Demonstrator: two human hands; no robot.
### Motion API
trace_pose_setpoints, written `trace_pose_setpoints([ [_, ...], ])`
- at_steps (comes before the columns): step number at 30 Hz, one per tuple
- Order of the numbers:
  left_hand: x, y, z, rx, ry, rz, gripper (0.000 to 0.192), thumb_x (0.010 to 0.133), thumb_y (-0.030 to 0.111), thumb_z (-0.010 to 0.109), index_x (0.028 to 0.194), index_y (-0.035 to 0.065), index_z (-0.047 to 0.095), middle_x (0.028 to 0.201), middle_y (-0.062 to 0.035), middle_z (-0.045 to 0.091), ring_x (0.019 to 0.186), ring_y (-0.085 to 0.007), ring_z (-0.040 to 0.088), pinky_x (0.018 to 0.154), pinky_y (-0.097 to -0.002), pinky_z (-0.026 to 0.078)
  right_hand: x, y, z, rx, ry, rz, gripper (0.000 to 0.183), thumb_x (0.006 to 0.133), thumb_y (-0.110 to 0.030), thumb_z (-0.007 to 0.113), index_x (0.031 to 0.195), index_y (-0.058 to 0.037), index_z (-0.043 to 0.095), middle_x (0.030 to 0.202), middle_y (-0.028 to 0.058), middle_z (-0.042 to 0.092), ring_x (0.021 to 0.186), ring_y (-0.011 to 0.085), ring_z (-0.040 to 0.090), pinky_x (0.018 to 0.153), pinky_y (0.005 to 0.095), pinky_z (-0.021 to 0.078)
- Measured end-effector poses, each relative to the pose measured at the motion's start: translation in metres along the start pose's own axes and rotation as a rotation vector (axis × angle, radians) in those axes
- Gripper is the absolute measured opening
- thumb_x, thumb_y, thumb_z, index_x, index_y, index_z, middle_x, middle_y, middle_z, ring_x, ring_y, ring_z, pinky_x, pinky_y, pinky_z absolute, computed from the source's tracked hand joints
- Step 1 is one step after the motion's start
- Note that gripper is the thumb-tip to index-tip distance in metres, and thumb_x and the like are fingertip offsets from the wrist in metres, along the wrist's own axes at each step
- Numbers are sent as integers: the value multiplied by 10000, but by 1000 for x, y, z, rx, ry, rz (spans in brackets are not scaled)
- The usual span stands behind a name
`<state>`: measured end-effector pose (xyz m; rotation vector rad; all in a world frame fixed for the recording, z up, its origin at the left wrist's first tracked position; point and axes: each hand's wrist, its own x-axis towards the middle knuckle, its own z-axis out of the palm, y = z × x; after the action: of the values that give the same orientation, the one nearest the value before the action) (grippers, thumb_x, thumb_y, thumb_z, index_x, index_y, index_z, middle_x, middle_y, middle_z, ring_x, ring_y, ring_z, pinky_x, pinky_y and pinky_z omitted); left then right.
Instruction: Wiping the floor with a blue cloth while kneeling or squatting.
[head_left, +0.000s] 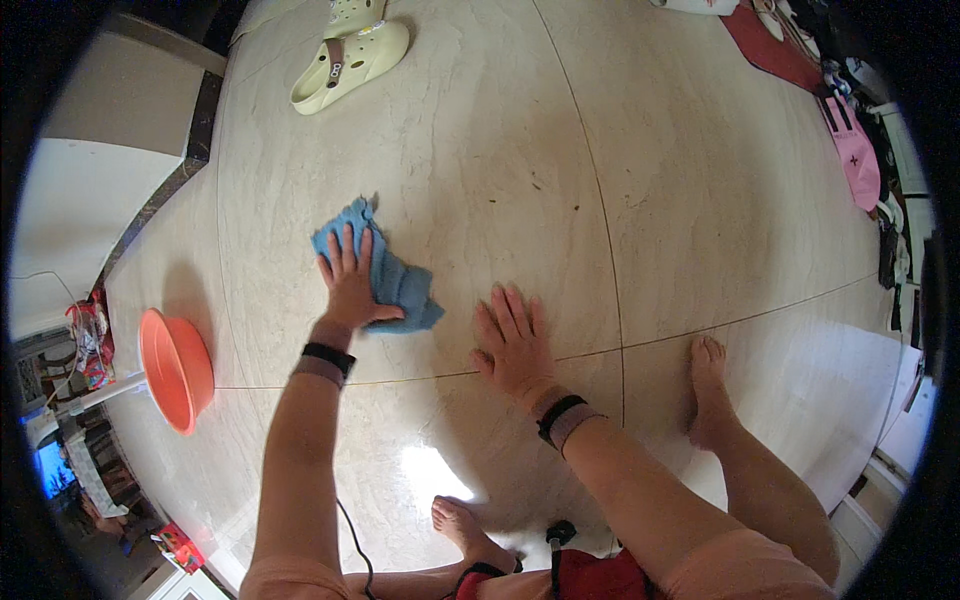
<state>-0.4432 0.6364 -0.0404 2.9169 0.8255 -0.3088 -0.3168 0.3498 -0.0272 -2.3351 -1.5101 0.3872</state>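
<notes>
My left hand (349, 289) lies flat with spread fingers on a blue cloth (401, 281), pressing it to the beige tiled floor (465, 172). The cloth is crumpled, and part of it spreads to the right of the thumb. To the right, my right hand (514, 334) rests palm down on the bare tiles, fingers apart, beside a grout line. It holds nothing and does not touch the cloth. Small dark bits of debris (535, 186) lie on the floor beyond my hands. Both wrists wear dark bands.
An orange plastic basin (180, 371) stands at the left. Pale yellow clogs (349, 67) lie at the top. Shoes and a pink bag (855, 161) line the right edge near a red mat (772, 49). A dark cable (356, 544) hangs by my left arm; my bare feet are below.
</notes>
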Motion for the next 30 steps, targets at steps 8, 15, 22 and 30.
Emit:
trace_pose_setpoints([
  [8, 32, 141, -20, 56, -42, 79, 1273, 511, 584, 811, 1507, 139, 157, 1548, -229, 95, 1400, -511, 37, 1032, -732, 90, -7, 5, 3, 216, 144, -18, 696, 818, -395, 607, 1386, -58, 386, 1496, 186, 267, 1389, 345, 251, 1136, 555, 114],
  [15, -2, 247, 29, -26, 10, -86, 714, 894, 313, 493, 1510, 151, 169, 1574, -173, 43, 1411, -493, 10, 1039, -726, 41, -42, 38, -27, -143, 110, 34, 430, 757, -220, 649, 1119, 10, 614, 1272, 174, 522, 1209, 339, 428, 1064, 458, 300],
  [22, -112, 335, 37, -169, -189, -336, 797, 907, 449, 500, 1521, 147, 91, 1574, -179, -64, 1408, -496, -70, 1026, -736, 26, -123, 23, -71, -225, -499, 293, 458, 767, -200, 646, 1141, 59, 588, 1267, 208, 523, 1173, 354, 445, 985, 432, 386],
  [30, -137, 379, -3, -473, -501, -739, 1085, 790, 568, 645, 1515, 110, -20, 1553, -228, -102, 1392, -524, -68, 1042, -701, 177, -178, 53, -54, 37, -424, 618, 827, 880, -377, 570, 1435, 103, 188, 1462, 309, 254, 1347, 519, 216, 1111, 581, 173],
])
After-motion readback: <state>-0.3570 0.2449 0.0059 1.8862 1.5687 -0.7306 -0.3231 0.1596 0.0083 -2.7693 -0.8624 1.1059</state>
